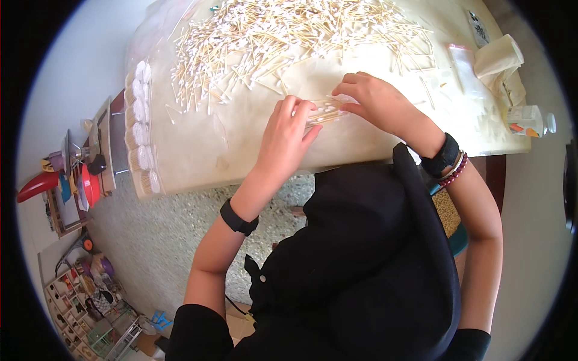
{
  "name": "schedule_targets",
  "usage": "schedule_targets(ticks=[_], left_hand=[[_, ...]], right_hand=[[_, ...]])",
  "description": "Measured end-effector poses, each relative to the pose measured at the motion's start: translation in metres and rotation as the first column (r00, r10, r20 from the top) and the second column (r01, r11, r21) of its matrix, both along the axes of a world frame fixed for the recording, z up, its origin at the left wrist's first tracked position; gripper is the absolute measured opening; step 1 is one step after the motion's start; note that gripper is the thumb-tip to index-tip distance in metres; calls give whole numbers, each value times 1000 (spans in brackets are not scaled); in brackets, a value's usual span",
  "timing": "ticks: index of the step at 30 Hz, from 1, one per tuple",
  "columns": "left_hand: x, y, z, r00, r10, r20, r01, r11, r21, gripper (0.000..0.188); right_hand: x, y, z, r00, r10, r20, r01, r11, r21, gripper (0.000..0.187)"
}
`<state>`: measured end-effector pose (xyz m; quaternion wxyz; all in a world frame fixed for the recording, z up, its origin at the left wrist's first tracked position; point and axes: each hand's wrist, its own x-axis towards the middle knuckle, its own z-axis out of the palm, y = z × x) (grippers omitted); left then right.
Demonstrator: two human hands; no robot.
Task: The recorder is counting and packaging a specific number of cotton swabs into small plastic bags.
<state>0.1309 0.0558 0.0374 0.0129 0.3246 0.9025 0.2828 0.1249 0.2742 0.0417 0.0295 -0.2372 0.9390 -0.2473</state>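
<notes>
Both hands at a small bundle, near side of the pile

The bundle [327, 112] of cotton swabs lies between the left hand [288, 129] and the right hand [382, 103], just on the person's side of the big loose pile [289, 33]. The left hand is clamped on the bundle's left end, fingers over it and thumb along the near side. The right hand has its fingertips and thumb at the other end, where some clear film shows; whether they are pinched tight I cannot tell. The two hands are apart, with swabs showing in the gap.

All this is on the pale table [241, 147]. Left of the pile, a row of packs [139, 114], white swab tips massed together, runs along the table's edge. Right of the pile lie a flat clear bag [462, 71] and, just beyond it, a cream roll [498, 57]. A bottle [528, 120] sits farther right of the pile and nearer the person; whether it stands or lies is unclear. A few stray swabs lie around the pile's near border.
</notes>
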Motion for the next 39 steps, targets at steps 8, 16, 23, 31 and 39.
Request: schedule_targets(ticks=[8,16,23,31,39], left_hand=[[27,-4,-9,987,-154,35,157,979,-128,71],[28,2,-9,995,-38,89,43,997,-57,78],[-3,-1,-28,984,-122,130,123,992,5,67],[4,16,-29,996,-77,42,82,990,-118,57],[10,15,-32,997,-77,-19,74,987,-141,52]], right_hand=[[15,18,8,999,25,-36,-25,1000,3,31],[18,19,18,988,-54,144,53,999,12,34],[19,13,-4,988,-91,126,103,991,-92,23],[15,11,-9,991,-101,87,116,974,-195,12],[9,5,-13,996,-71,50,81,970,-229,11]])
